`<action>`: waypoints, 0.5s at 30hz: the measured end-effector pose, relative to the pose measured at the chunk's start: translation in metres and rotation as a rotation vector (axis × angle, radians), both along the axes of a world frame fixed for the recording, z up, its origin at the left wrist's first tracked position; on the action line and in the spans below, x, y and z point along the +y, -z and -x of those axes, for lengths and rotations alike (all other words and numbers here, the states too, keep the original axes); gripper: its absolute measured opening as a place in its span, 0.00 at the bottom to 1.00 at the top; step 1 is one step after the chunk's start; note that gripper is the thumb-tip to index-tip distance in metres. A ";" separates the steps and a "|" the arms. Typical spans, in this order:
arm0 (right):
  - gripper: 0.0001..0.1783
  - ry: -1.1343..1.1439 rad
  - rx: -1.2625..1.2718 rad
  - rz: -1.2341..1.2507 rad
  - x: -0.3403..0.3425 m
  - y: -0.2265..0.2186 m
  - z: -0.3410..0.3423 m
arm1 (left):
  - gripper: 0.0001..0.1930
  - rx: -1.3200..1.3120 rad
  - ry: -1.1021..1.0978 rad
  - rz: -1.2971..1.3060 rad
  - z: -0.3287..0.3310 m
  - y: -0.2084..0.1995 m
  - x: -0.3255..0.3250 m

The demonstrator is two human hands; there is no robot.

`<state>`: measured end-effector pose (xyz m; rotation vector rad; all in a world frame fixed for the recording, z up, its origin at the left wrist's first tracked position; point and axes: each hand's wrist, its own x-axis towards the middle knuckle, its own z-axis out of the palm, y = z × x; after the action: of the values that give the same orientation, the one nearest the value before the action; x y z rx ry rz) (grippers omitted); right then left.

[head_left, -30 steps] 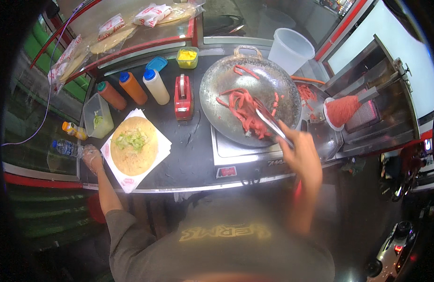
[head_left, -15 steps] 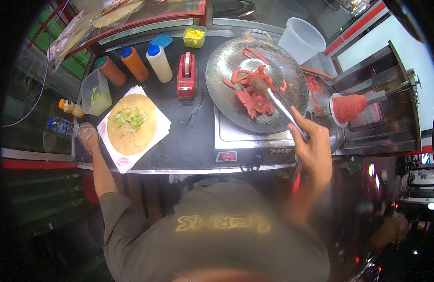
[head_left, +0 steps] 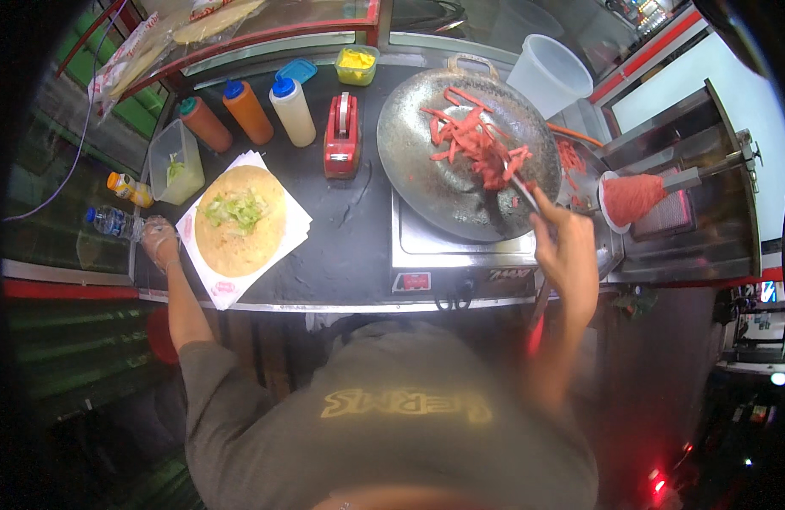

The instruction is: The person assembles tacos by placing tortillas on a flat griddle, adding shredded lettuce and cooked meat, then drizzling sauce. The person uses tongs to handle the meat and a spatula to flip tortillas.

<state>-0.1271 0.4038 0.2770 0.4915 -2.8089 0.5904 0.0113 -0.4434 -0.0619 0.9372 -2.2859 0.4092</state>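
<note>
Right hand (head_left: 569,255) grips slim metal tongs (head_left: 522,191), fingers wrapped round the handles and pressing them together; tong tips pinch a clump of red meat strips (head_left: 482,149) inside the round grey metal pan (head_left: 426,178). Pan sits on a steel stove unit (head_left: 460,255) at the counter's right part; strips are piled in its upper right half, the lower left half shows bare metal.

Left hand (head_left: 159,240) wears a clear plastic glove and rests on the left edge of the dark countertop (head_left: 350,246), just beside the white paper sheets (head_left: 295,225); fingers look loosely curled, holding nothing that can be made out. On the paper lies a round tan flatbread (head_left: 239,242) with shredded green lettuce (head_left: 235,206) on its upper half.

Containers: clear rectangular plastic tub (head_left: 173,161) left of the flatbread, a few green shreds inside. Behind it, three squeeze bottles in a row: brown one with teal cap (head_left: 204,123), orange one with blue cap (head_left: 246,110), cream one with blue cap (head_left: 292,110). Small square tub with yellow filling (head_left: 357,65) at the back, a blue lid (head_left: 297,70) beside it. Red tape dispenser (head_left: 342,136) between bottles and pan. White plastic bucket (head_left: 552,72) behind the pan, contents not visible. Red meat cone on a spit (head_left: 635,195) at far right.
</note>
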 end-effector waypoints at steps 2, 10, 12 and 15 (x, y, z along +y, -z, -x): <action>0.25 -0.016 0.120 0.104 0.000 0.004 0.009 | 0.13 -0.062 -0.116 -0.028 0.003 -0.003 0.006; 0.26 0.142 -0.039 0.066 -0.015 0.012 0.025 | 0.11 0.320 0.061 -0.372 0.006 -0.017 0.032; 0.24 0.063 0.053 0.094 -0.018 0.013 0.036 | 0.10 0.288 0.057 -0.356 0.004 -0.018 0.032; 0.23 -0.068 0.052 -0.038 -0.026 0.015 0.049 | 0.09 0.283 0.067 -0.346 0.005 -0.018 0.030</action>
<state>-0.1765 0.3776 0.2624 0.6025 -2.7683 0.5305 0.0064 -0.4136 -0.0442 1.0075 -2.1519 -0.1478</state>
